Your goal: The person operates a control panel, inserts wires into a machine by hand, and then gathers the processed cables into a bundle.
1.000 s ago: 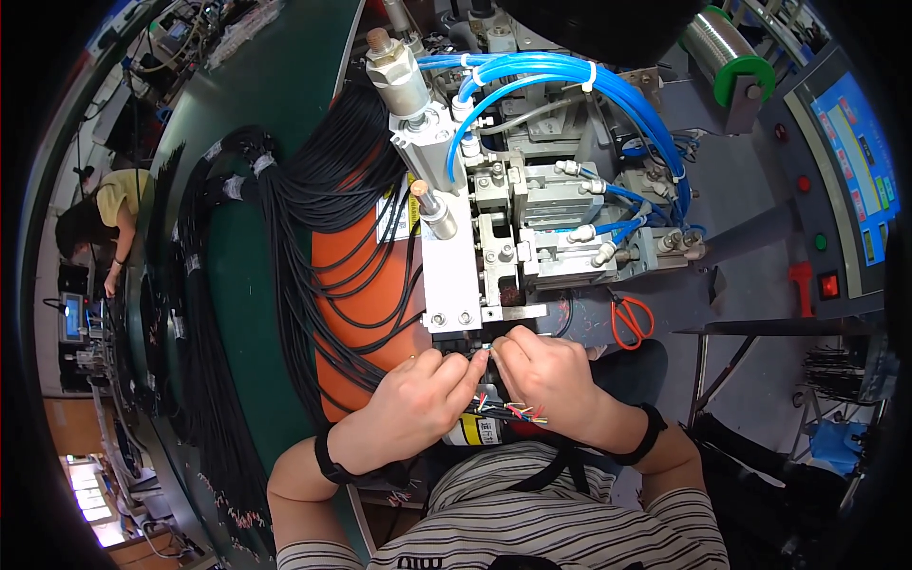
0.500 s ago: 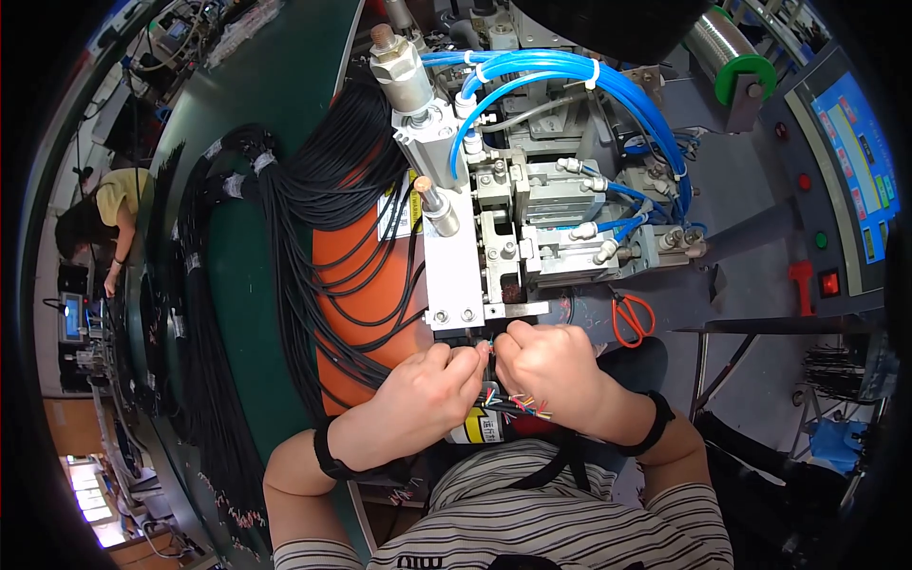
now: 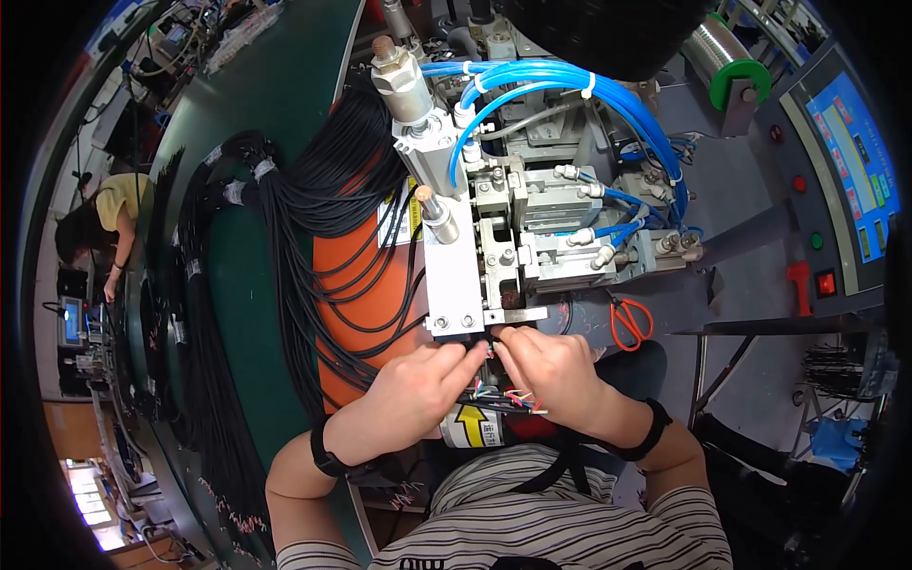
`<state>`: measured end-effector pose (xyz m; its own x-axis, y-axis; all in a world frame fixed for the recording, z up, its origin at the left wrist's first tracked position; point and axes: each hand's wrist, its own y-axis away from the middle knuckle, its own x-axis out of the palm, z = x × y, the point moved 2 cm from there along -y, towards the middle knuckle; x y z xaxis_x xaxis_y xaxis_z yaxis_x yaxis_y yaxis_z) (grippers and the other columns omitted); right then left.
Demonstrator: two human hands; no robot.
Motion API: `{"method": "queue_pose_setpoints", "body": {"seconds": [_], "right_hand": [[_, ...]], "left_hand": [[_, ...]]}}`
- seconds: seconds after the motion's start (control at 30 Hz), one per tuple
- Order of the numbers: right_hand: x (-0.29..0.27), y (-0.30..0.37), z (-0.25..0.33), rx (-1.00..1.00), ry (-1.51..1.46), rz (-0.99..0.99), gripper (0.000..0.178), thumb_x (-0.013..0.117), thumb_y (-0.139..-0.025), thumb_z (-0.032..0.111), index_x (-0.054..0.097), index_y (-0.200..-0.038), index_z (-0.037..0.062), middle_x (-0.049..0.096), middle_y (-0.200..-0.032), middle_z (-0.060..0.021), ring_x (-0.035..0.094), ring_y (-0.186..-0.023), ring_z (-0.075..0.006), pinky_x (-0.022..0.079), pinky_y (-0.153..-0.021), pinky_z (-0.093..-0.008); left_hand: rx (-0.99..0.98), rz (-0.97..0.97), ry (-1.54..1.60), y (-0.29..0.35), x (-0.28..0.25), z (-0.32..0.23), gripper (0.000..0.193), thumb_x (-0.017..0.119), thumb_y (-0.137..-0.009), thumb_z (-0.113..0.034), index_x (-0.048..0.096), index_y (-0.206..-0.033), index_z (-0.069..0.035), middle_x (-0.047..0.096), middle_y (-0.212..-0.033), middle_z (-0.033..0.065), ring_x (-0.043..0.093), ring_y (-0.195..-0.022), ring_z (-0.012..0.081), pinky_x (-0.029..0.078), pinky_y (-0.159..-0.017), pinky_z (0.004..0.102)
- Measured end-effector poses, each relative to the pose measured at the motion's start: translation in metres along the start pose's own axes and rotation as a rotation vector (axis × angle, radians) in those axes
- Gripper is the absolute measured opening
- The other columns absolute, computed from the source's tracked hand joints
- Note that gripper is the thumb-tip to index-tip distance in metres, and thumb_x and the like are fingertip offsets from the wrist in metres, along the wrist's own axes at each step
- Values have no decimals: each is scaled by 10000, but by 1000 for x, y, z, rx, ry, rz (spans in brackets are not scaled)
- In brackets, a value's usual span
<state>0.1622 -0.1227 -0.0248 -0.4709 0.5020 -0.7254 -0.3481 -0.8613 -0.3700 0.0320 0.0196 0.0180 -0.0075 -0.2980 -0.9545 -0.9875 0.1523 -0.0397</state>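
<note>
Both hands have been drawn closer to the crimping machine (image 3: 475, 285): thin coloured wires (image 3: 503, 394) are pinched by the left hand (image 3: 418, 385) and right hand (image 3: 546, 366) at its mouth, feeding apparently underway.

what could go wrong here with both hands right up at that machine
Pinched fingers: the left hand and right hand both pinch the thin coloured wires right under the pneumatic press head; if it cycles, fingertips could be caught.

Misfeed: the wire ends are tiny and splayed, so one might enter the tooling crooked.

Snagging: loose black cables drape over the orange mat beside the left forearm and could be dragged.
</note>
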Motion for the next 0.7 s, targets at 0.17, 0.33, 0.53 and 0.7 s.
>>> {"method": "queue_pose_setpoints", "body": {"seconds": [0.17, 0.33, 0.53, 0.7], "right_hand": [[0, -3, -5, -40, -173, -69, 123, 703, -821, 42, 643, -926, 20, 669, -816, -105, 670, -639, -281, 526, -530, -356], [-1, -1, -4, -67, -98, -41, 153, 669, -843, 114, 648, -971, 33, 639, -802, -99, 660, -629, -263, 504, -512, -352], [-3, -3, -5, -29, -6, 88, 124, 663, -851, 93, 644, -943, 12, 635, -752, -103, 645, -580, -232, 494, -495, -314], [12, 9, -20, 557, -850, 146, 110, 654, -868, 87, 632, -896, -17, 635, -700, -101, 626, -540, -193, 478, -493, -290]], "left_hand": [[15, -11, 46, 3, 2, 3, 574, 648, -736, -103, 554, -1288, 24, 521, -934, 80, 576, -765, 226, 504, -635, 333], [38, 13, 74, 0, -5, 1, 548, 646, -749, -101, 562, -1277, 23, 528, -942, 84, 590, -768, 232, 508, -650, 334], [114, 130, 46, -13, -15, 3, 510, 649, -740, -97, 575, -1224, 48, 537, -950, 89, 607, -778, 233, 520, -667, 332], [135, 175, 23, -16, -18, 1, 489, 643, -740, -93, 575, -1197, 65, 540, -950, 91, 616, -789, 232, 526, -668, 329]]}}
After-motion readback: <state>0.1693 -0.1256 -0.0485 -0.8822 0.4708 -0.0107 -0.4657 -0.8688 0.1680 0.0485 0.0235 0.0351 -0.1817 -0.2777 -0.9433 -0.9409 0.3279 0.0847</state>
